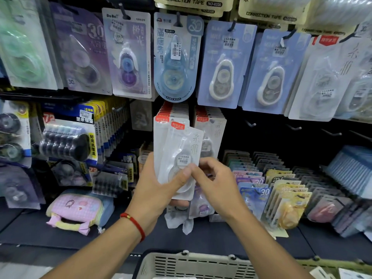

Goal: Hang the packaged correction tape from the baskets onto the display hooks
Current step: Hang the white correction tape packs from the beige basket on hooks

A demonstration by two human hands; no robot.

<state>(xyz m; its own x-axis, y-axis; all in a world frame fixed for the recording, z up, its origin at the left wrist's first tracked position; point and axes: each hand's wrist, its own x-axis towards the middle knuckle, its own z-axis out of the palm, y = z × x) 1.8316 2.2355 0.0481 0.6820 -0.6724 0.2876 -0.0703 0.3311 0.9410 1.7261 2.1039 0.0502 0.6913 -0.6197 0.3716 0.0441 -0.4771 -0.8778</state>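
My left hand (pixel 159 190) grips a small stack of white correction tape packs (pixel 177 150) with red tabs, held upright in front of the display. My right hand (pixel 213 178) pinches the front pack at its lower right edge, thumb and fingers curled on it. More packs, one with a purple tape, hang below the stack under my hands. Behind it, identical white packs (pixel 209 125) hang on a middle-row hook. Bare black hooks (pixel 293 127) stick out to the right of them. A beige slotted basket (pixel 193 264) sits at the bottom edge.
The upper row carries hung purple, blue and white tape packs (pixel 175 57). Upright rows of carded packs (pixel 281 188) fill the lower right shelf. A pink pouch (pixel 74 210) lies lower left, beside black refill packs (pixel 68 137).
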